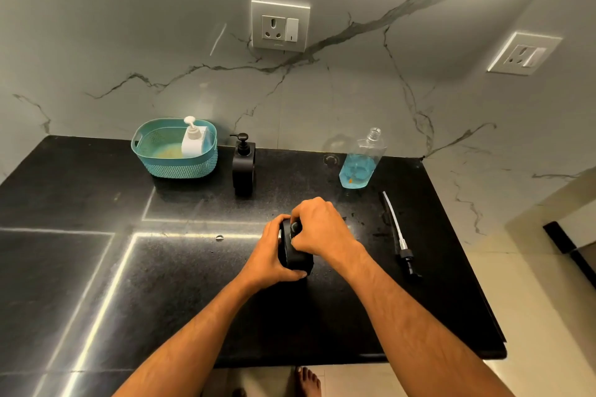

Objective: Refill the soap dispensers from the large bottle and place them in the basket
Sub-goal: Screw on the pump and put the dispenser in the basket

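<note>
Black stone bench (pixel 96 267), polished, streaked with reflected light. Near its middle, black soap dispenser (pixel 295 255) held between both hands: left hand (pixel 274 256) wrapped round the body, thumb along the near lower edge; right hand (pixel 319 229) curled over the top, fingers closed on the pump head. Left grip clamped on the body, right grip clamped on the pump.

At the back left, teal basket (pixel 175 164) with perforated walls, holding one white dispenser (pixel 193 142) upright against its right side; yellowish patch on the basket floor beside it. Just right of the basket, second black dispenser (pixel 244 167) standing upright on the bench, pump fitted.

Further right, near the wall, large clear bottle (pixel 361 161), uncapped, neck open, blue liquid filling roughly the lower half. Lying flat on the bench nearby, well apart from the hands, loose pump (pixel 401 238) with its long white tube pointing toward the bottle.

Behind, marble wall (pixel 129 42) with two sockets (pixel 280 26).
</note>
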### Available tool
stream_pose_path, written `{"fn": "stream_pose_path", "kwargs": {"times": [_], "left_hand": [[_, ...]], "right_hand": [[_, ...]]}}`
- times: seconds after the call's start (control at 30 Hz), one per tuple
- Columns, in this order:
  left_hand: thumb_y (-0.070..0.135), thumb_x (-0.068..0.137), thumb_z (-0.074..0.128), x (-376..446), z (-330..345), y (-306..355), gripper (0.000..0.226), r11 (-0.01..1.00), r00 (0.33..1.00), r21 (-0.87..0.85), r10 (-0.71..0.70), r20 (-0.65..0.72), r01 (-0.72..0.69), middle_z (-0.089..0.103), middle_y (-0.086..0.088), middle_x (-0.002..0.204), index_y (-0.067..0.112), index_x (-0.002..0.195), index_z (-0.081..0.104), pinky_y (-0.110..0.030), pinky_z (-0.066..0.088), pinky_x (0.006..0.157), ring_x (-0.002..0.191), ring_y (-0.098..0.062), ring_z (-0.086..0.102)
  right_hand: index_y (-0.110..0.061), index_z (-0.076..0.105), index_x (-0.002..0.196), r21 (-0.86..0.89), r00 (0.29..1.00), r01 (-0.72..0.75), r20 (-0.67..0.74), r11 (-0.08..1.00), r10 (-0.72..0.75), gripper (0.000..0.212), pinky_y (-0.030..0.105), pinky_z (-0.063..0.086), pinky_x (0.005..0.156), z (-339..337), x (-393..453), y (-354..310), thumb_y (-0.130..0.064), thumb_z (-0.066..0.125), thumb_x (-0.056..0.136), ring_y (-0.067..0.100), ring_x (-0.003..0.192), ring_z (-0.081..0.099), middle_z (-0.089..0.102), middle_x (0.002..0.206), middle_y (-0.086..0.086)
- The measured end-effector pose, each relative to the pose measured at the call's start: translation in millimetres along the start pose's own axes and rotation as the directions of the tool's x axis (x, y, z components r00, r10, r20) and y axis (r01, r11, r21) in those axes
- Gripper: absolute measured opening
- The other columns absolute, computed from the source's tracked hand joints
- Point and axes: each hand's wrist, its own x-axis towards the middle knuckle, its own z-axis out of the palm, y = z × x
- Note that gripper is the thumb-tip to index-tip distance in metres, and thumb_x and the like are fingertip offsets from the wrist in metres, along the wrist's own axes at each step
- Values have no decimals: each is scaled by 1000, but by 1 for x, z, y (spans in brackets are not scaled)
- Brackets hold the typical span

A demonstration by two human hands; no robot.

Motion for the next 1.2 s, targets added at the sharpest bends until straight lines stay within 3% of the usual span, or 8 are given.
{"fn": "stream_pose_path", "kwargs": {"times": [0.37, 0.43, 0.63, 0.73, 0.8, 0.97, 1.1, 1.2], "left_hand": [[26, 57, 98, 0, 0, 0, 113, 1000, 1000, -17, 13, -5, -13, 45, 18, 144, 66, 135, 27, -23, 54, 98, 127, -3, 58], [24, 58, 98, -1, 0, 1, 111, 1000, 1000, -15, 16, -4, -16, 44, 20, 142, 67, 133, 27, -19, 53, 96, 125, 1, 57], [33, 55, 99, 1, -1, -4, 116, 1000, 1000, -9, -6, 24, 7, 37, 14, 148, 50, 145, 28, -23, 51, 102, 132, -2, 50], [32, 57, 98, 1, 1, -9, 118, 1000, 999, -14, -20, 31, 20, 39, 12, 149, 38, 151, 28, -22, 48, 104, 134, -2, 48], [32, 57, 98, 2, 1, -10, 118, 1000, 999, -9, -19, 35, 19, 40, 12, 148, 35, 152, 29, -20, 46, 104, 134, 2, 46], [34, 56, 99, 2, 1, -8, 120, 1000, 999, -4, -15, 42, 15, 35, 13, 149, 39, 151, 25, -21, 47, 107, 133, 9, 44], [34, 54, 100, 2, 2, -11, 119, 1000, 1000, -6, 2, 19, -2, 40, 12, 147, 48, 146, 27, -41, 55, 106, 132, -13, 55], [34, 54, 100, 3, 3, -12, 119, 1000, 1000, 5, 19, 4, -19, 41, 11, 146, 41, 149, 29, -43, 54, 106, 133, -16, 55]], "right_hand": [[-15, 74, 86, -73, 996, 69, 58, 995, -65, 17, 35, 61, 70, 1, 3, -3, -5, 68, 73, 23, 76, 67, 70, 80, 5], [-14, 71, 80, -111, 999, 38, 37, 993, -35, 9, 34, 58, 62, -2, 5, -3, -18, 71, 72, 24, 68, 64, 65, 70, 3], [-20, 51, 69, -278, 999, -13, -47, 960, 0, 67, 32, 44, 60, -1, 2, 6, -86, 65, 69, 19, 65, 57, 52, 66, -4], [-20, 64, 110, -151, 993, 73, -78, 986, -86, 69, 36, 49, 71, 0, -5, 5, -76, 73, 70, 21, 92, 65, 67, 92, -2], [-19, 52, 135, -143, 990, 101, -84, 985, -114, 84, 37, 49, 73, -1, -9, 2, -72, 74, 73, 24, 96, 66, 69, 98, 1], [-22, 38, 149, -65, 994, 22, -110, 998, -29, 103, 43, 58, 83, -9, -9, 17, -80, 68, 69, 23, 99, 69, 72, 102, -1], [-33, 33, 155, 267, 979, 102, 144, 958, -144, 103, 39, 54, 99, -1, -8, 41, -23, 90, 70, 12, 115, 60, 65, 129, -5], [-37, 31, 156, 277, 966, 131, 178, 952, -185, 106, 28, 53, 94, 9, -10, 49, -10, 89, 71, 9, 109, 56, 58, 131, -4]]}}
